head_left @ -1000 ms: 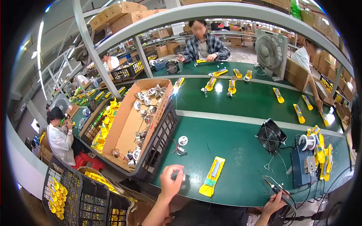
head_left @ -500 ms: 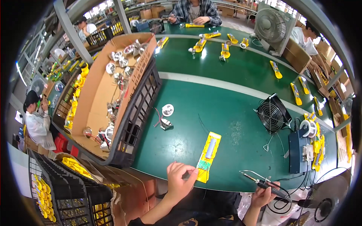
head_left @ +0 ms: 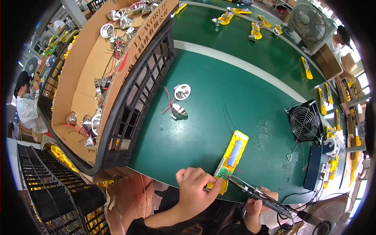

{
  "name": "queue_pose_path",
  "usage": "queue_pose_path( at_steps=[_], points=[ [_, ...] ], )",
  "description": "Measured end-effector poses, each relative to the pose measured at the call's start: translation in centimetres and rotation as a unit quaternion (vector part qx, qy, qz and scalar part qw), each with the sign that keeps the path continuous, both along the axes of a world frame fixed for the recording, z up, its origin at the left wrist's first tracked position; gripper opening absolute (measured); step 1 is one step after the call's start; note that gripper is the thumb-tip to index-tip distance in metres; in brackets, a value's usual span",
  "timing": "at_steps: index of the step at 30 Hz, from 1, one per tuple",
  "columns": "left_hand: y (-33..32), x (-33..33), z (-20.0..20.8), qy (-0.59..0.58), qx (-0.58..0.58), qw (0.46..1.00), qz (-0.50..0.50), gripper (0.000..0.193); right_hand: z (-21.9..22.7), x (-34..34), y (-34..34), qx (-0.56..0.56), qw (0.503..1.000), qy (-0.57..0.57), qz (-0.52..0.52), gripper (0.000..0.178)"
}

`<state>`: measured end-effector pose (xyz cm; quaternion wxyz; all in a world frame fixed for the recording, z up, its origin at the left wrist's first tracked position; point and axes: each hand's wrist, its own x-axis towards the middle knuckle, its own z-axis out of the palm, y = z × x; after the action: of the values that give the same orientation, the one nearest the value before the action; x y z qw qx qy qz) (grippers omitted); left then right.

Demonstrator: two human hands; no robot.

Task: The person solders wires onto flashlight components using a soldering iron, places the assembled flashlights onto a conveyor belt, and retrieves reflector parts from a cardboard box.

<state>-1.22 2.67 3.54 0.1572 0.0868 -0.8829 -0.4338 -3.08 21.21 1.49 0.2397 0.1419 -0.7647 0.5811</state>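
Left hand [head_left: 197, 192] at near end of yellow casing [head_left: 241, 137], pinch unclear, right hand [head_left: 254, 207] clamped around soldering iron [head_left: 271, 203] beside casing

Casing [head_left: 242, 139] yellow, cell [head_left: 235, 152] pale blue-violet, circuit board [head_left: 223, 172] green. Soldering iron [head_left: 267, 201] handle black. Bench [head_left: 203, 137] dark green (one pale speckled patch [head_left: 264, 131]). Reflector [head_left: 182, 92] silver, white-rimmed; leads [head_left: 169, 101] red. Crate [head_left: 135, 100] black, carton [head_left: 84, 94] brown, small fan [head_left: 305, 122] black, ring-patterned grille.

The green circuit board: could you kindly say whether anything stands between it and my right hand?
Only the soldering iron that the right hand holds, its tip at the board; nothing else visible stands between them.
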Motion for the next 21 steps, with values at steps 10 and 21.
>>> queue_pose_path(
  at_steps=[10,21],
  points=[
    [-0.25,0.02,-0.33,-0.004,0.013,1.000,-0.015,0.018,0.19,-0.05,-0.28,0.030,0.999,-0.026,-0.031,0.044],
    [-0.25,-0.12,-0.40,0.017,0.015,1.000,-0.002,0.017,0.30,0.33,-0.17,0.056,0.996,-0.025,-0.062,0.043]
  ],
)
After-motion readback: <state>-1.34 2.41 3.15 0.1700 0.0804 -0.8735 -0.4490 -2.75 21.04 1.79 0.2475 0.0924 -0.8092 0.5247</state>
